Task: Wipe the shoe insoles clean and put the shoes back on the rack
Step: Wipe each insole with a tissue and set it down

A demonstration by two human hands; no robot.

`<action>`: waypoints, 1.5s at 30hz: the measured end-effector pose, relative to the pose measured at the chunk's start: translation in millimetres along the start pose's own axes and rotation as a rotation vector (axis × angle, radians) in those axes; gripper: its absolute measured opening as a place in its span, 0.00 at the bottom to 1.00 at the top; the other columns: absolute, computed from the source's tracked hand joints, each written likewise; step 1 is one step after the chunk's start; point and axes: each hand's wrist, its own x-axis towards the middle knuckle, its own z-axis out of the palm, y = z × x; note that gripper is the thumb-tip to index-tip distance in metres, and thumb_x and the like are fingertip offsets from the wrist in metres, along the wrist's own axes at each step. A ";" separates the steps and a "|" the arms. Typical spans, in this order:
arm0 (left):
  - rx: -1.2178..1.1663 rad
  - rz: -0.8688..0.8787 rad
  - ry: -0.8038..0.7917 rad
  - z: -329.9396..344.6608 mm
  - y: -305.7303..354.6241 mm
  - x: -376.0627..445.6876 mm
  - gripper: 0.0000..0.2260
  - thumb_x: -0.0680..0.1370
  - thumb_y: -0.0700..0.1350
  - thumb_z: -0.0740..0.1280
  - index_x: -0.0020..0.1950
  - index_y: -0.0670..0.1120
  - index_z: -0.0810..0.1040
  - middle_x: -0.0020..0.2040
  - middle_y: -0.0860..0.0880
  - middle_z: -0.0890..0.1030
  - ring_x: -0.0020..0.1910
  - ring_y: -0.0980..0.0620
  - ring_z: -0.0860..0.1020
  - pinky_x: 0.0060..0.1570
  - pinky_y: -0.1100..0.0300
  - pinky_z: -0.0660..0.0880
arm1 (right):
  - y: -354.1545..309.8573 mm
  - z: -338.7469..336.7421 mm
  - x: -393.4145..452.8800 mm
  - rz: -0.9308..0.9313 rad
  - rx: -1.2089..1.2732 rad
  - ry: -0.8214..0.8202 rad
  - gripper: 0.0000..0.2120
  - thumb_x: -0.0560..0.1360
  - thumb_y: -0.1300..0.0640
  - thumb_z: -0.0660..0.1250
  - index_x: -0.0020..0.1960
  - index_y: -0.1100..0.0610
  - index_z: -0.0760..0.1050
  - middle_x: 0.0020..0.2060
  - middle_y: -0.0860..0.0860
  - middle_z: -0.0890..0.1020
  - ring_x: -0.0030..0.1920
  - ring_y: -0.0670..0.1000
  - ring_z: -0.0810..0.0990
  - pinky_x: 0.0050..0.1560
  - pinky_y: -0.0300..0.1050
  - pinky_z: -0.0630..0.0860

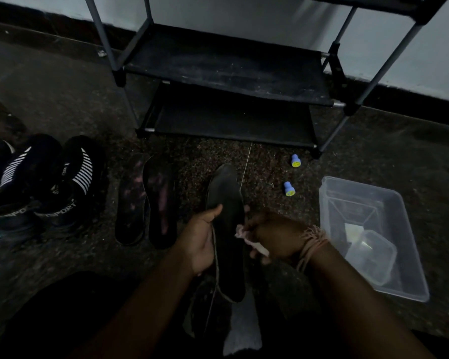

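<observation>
My left hand (pixel 200 242) grips a dark, flat insole (pixel 227 229) above the speckled carpet (pixel 62 99); my right hand (pixel 272 237) pinches a pale crumpled cloth (pixel 246 238) against it. Black fabric-shelved rack (pixel 226 71) stands behind.

two bare forearms, no sleeves, pinkish cord bracelet (pixel 312 242) wound in several loops round the right wrist
</observation>
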 end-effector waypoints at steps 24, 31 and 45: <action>1.315 0.448 0.707 -41.4 -18.4 27.5 0.40 0.63 0.60 0.76 0.72 0.53 0.67 0.61 0.46 0.78 0.59 0.44 0.78 0.59 0.49 0.78 | 56.1 -12.8 73.1 -0.029 -0.178 0.755 0.14 0.76 0.57 0.71 0.59 0.61 0.81 0.54 0.58 0.84 0.54 0.60 0.83 0.53 0.44 0.74; 1.417 0.440 0.737 -39.7 -23.7 27.8 0.39 0.68 0.47 0.79 0.74 0.48 0.64 0.64 0.41 0.74 0.60 0.40 0.77 0.60 0.47 0.77 | 58.5 -10.7 81.2 -0.014 -0.211 0.745 0.10 0.77 0.54 0.69 0.52 0.61 0.82 0.50 0.58 0.85 0.54 0.59 0.83 0.50 0.41 0.73; 0.058 0.265 0.169 -20.5 -19.8 -41.3 0.14 0.77 0.31 0.59 0.59 0.38 0.76 0.52 0.36 0.80 0.48 0.41 0.81 0.52 0.44 0.79 | 31.6 22.7 -21.8 -0.262 0.161 0.567 0.07 0.73 0.62 0.73 0.38 0.53 0.81 0.32 0.48 0.82 0.35 0.46 0.79 0.41 0.41 0.79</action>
